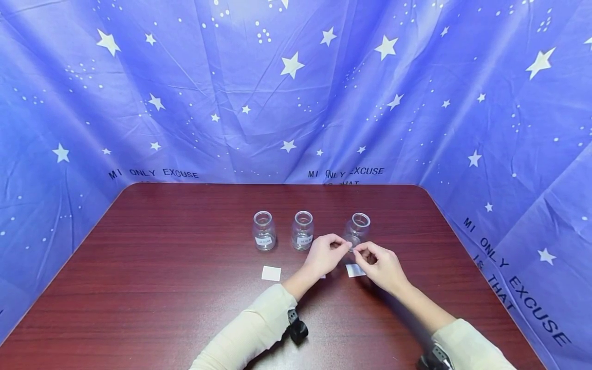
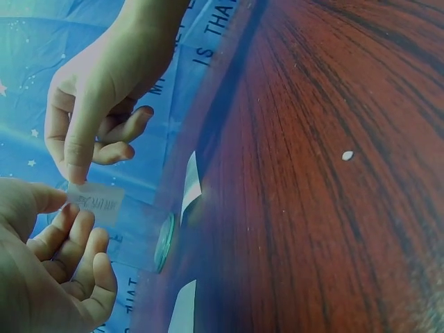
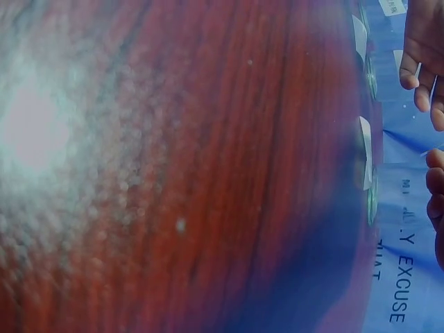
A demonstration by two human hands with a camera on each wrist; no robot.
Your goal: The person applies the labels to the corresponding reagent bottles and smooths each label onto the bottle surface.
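Note:
A small translucent label (image 2: pixel 100 201) with handwriting is held up between both hands, in front of the rightmost glass jar (image 1: pixel 361 222). My left hand (image 1: pixel 324 254) pinches one side of it between thumb and fingertip, the other fingers loosely bent. From the right, my right hand (image 1: pixel 381 264) pinches the label's upper edge in the left wrist view. That jar stands upright and uncapped behind the fingertips, with no label showing on it. Only the fingers of both hands appear at the right wrist view's edge.
Two uncapped jars, a left one (image 1: pixel 263 226) and a middle one (image 1: pixel 302 223), carry white handwritten labels. A white paper piece (image 1: pixel 271 273) lies before the left jar and another (image 1: pixel 355 270) before the right. A third is mostly hidden by my left arm. Starry cloth (image 1: pixel 231 92) hangs behind.

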